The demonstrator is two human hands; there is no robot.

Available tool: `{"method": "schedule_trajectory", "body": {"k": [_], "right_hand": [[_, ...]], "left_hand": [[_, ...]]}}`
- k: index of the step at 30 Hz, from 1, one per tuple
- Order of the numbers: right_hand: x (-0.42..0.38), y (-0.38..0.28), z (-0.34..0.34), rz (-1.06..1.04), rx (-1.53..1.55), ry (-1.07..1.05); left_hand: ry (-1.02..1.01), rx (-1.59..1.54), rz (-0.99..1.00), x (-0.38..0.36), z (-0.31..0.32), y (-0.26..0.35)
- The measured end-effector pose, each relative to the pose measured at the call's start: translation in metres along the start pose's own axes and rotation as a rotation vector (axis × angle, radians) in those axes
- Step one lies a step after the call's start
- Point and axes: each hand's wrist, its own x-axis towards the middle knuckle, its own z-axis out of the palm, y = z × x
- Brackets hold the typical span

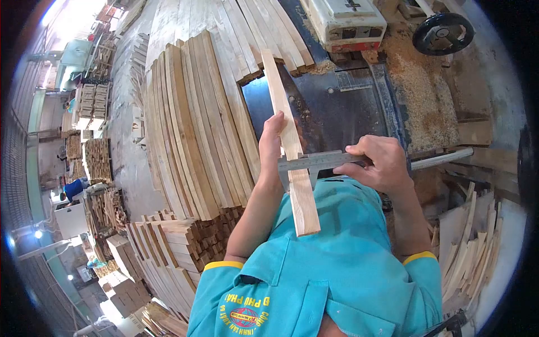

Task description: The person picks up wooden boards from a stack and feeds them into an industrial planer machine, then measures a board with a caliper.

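Observation:
A long pale wooden strip (288, 135) runs across the middle of the view, its lower end in front of the turquoise shirt. My left hand (271, 147) grips the strip around its middle, thumb on top. A metal caliper (314, 162) lies across the strip below that hand, its jaws beside the wood's edges. My right hand (382, 162) is closed on the caliper's right part, thumb and fingers pinching it. Behind the strip is a dark metal machine table (348, 112).
Stacked wooden boards (191, 123) stand at the left, with more piles below them. A white machine housing (345, 22) and a black handwheel (443, 33) are at the upper right, near sawdust (421, 95). Offcuts (471, 247) lean at the lower right. A person (74, 189) is far left.

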Motion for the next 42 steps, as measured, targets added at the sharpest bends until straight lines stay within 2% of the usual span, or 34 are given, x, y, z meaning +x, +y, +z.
{"method": "schedule_trajectory", "body": {"k": [6, 13, 16, 19, 21, 22, 25, 26, 27, 29, 30, 33, 34, 37, 42], "right_hand": [[0.004, -0.001, -0.001, -0.016, 0.005, 0.011], [0.004, -0.002, -0.002, -0.037, -0.010, 0.027], [0.005, -0.005, -0.004, -0.026, -0.035, 0.008], [0.006, -0.008, 0.001, -0.118, 0.017, 0.041], [0.004, -0.005, 0.009, -0.066, 0.210, 0.117], [0.004, -0.004, 0.008, -0.066, 0.210, 0.125], [-0.001, 0.000, 0.005, -0.003, 0.244, 0.158], [-0.005, -0.001, 0.005, 0.066, 0.263, 0.171], [-0.007, 0.000, 0.006, 0.134, 0.282, 0.183], [-0.010, 0.004, 0.008, 0.116, 0.267, 0.178], [-0.012, 0.006, 0.008, 0.096, 0.247, 0.169], [-0.015, 0.005, 0.006, 0.109, 0.305, 0.138], [-0.015, 0.006, 0.006, 0.109, 0.305, 0.141], [-0.014, 0.007, 0.003, 0.075, 0.274, 0.139], [-0.013, 0.006, -0.003, 0.016, 0.110, 0.155]], "left_hand": [[-0.117, -0.110, -0.055, 0.005, -0.009, -0.003], [-0.105, -0.150, -0.106, 0.005, -0.011, -0.001], [-0.098, -0.003, -0.060, 0.005, -0.011, -0.001], [-0.021, 0.077, 0.051, 0.006, -0.008, 0.001], [-0.187, 0.047, -0.126, 0.007, -0.023, 0.003], [-0.194, -0.025, -0.195, 0.012, -0.028, 0.000], [-0.265, -0.018, -0.173, 0.023, -0.045, -0.008], [-0.204, -0.194, -0.183, 0.016, -0.031, -0.009], [-0.203, -0.190, -0.182, 0.016, -0.030, -0.010], [-0.528, -0.437, -0.212, 0.016, -0.027, -0.011], [-0.558, -0.460, -0.213, 0.014, -0.021, -0.011], [-0.528, -0.478, -0.200, 0.015, -0.014, -0.016], [-0.594, -0.561, -0.252, 0.018, -0.015, -0.016], [-0.543, -0.614, -0.313, 0.021, -0.016, -0.020], [-0.517, -0.644, -0.300, 0.015, -0.012, -0.019]]}}
